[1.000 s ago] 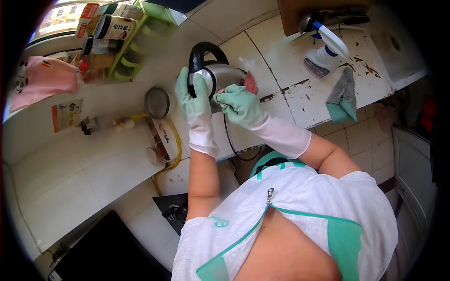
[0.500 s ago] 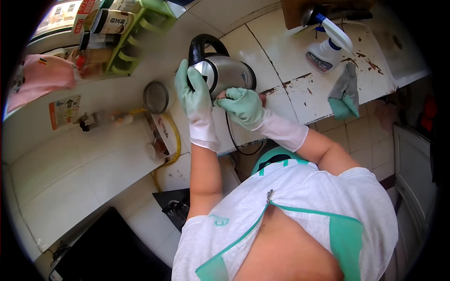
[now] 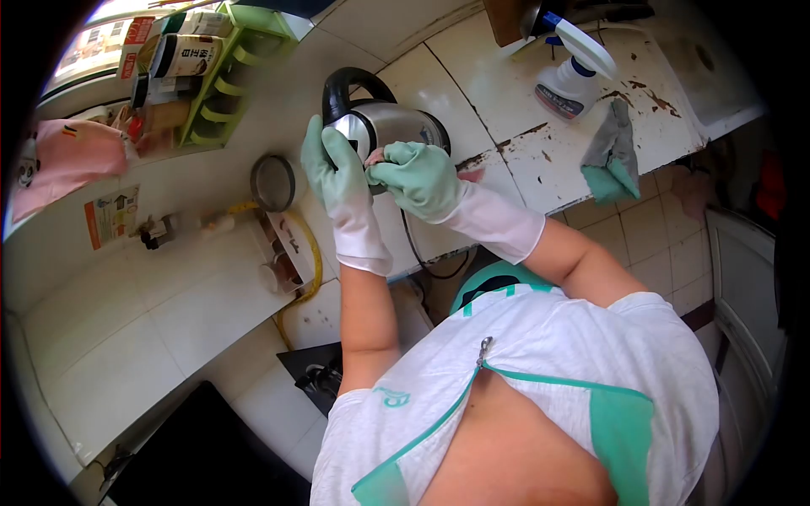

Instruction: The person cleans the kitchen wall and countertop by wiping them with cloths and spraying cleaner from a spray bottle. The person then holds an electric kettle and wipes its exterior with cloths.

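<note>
From where I stand, the silver kettle (image 3: 396, 122) is tilted sideways over the tiled surface (image 3: 502, 76), its black handle (image 3: 337, 87) arching away from the person. The gloved left hand (image 3: 336, 164) leans against one end, fingers straight; I can't tell whether it grips. The gloved right hand (image 3: 415, 179) is clenched on a pink cloth (image 3: 375, 158), close against the kettle's side. Farther right, a spray bottle (image 3: 565, 88) stands near a grey-and-green cloth (image 3: 611, 152) draped at the surface's edge.
</note>
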### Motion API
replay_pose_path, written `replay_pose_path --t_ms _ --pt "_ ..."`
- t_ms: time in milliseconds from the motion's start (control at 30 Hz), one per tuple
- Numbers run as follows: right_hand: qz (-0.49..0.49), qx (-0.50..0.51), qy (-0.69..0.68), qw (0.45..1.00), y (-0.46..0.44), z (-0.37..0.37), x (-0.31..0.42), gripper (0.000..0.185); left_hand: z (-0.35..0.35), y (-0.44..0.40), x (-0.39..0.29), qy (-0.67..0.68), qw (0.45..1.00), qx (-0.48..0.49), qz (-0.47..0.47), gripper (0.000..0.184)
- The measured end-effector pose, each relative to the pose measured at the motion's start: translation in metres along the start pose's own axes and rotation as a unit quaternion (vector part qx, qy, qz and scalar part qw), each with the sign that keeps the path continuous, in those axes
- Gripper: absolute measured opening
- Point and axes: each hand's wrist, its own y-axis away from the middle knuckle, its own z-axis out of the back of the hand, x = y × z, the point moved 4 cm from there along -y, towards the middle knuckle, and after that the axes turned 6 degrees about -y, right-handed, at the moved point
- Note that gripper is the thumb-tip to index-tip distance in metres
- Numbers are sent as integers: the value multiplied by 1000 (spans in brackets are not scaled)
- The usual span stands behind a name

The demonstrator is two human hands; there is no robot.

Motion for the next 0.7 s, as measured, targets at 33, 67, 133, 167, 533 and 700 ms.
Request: replay_pose_path --t_ms 33,67,133,167,533,700 --pt "0 -8 -17 1000 1 0 -4 18 0 1 -3 -23 1000 -3 -1 46" --pt "0 -14 -34 999 3 2 -7 19 1 2 -8 -45 999 -7 -2 46" --pt "-13 -23 -58 998 8 9 -13 23 2 5 -16 -108 994 -23 -7 47" --pt "-29 -50 -63 996 10 11 -18 21 6 8 -21 -142 989 -30 -10 48" --pt "-92 -2 -148 985 15 2 8 19 9 -5 -25 -98 990 96 40 75" --pt "-99 -38 -150 983 26 -3 -13 20 10 -9 -24 -101 989 105 39 71"
